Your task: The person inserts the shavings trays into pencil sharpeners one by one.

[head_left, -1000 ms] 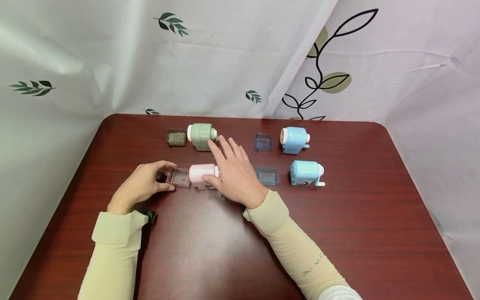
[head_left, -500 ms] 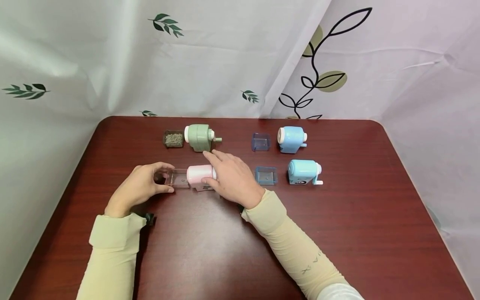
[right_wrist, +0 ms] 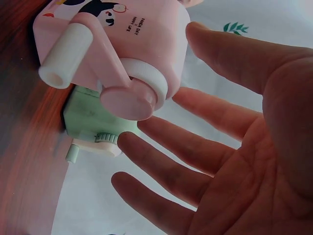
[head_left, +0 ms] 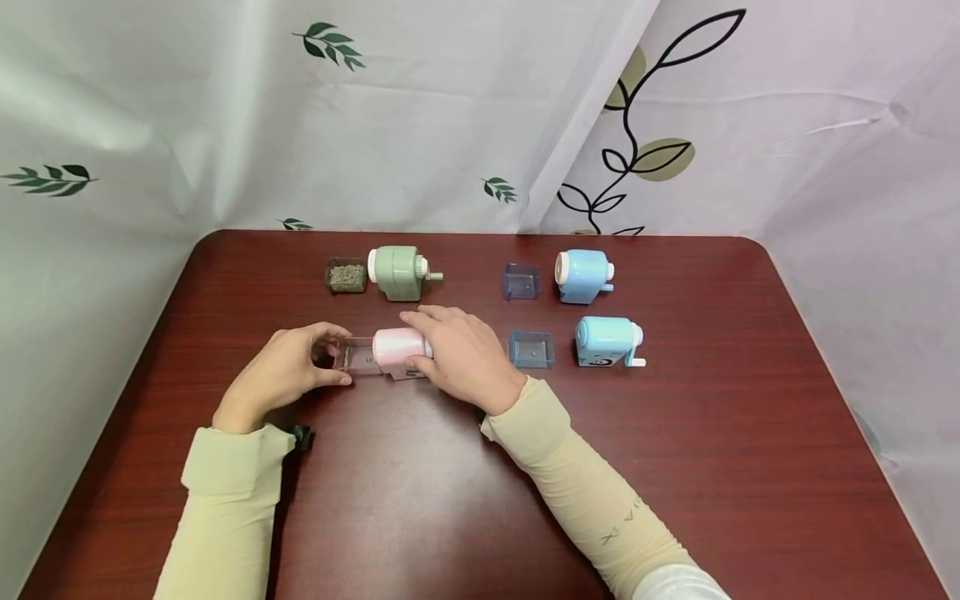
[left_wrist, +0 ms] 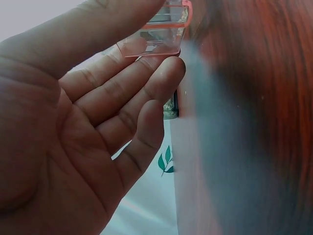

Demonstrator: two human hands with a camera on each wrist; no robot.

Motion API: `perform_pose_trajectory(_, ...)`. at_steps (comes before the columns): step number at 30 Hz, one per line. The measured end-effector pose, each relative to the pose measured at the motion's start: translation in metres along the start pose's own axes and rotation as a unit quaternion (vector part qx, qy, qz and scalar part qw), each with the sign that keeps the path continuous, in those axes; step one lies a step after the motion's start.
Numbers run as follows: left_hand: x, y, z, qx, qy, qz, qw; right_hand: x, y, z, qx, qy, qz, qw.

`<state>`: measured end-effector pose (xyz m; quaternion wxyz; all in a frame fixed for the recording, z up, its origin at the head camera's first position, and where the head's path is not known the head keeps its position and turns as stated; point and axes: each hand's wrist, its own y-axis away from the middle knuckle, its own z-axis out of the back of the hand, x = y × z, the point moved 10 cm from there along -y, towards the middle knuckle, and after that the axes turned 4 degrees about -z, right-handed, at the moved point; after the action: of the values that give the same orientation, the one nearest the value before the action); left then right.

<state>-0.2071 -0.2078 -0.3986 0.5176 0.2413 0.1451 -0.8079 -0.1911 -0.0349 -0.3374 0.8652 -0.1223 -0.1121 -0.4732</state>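
Observation:
A pink hand-crank pencil sharpener point(head_left: 399, 346) stands on the table between my hands. My left hand point(head_left: 281, 367) pinches the left end of its clear pink shavings drawer point(head_left: 362, 357) between thumb and fingers. The drawer's right end meets the sharpener; whether any of it sits inside, I cannot tell. From the right, my right hand point(head_left: 468, 358) holds the sharpener's top, thumb on the near side and forefinger on the far side. In the right wrist view, its other fingers extend past the crank point(right_wrist: 100, 49). The left wrist view shows the drawer point(left_wrist: 168, 41) at the fingertips.
Behind stands a green sharpener point(head_left: 399, 273) beside a drawer of shavings point(head_left: 347, 277). To the right are a blue sharpener point(head_left: 585, 277), a light blue one point(head_left: 609, 342) and two blue drawers, one behind point(head_left: 521, 283) and one nearer point(head_left: 532, 350). A white curtain point(head_left: 420, 125) hangs behind the table.
My right hand has come down from spread fingers to a hold on the pink sharpener, uncovering the green sharpener's crank. The left hand stays at the drawer.

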Motion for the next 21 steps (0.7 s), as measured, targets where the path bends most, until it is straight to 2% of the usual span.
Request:
perform_pose_trajectory(9,-0.001,-0.002,-0.0031,0.003,0.006,-0.004,1.0,0.001,-0.0015,-0.0001,-0.009,0.002,0.005,1.0)
perform_pose_trajectory(21,-0.0012,-0.0041,-0.0062,0.003,0.009,-0.002,1.0,-0.0059,-0.0022,-0.0047,0.008,-0.02,-0.02,1.0)
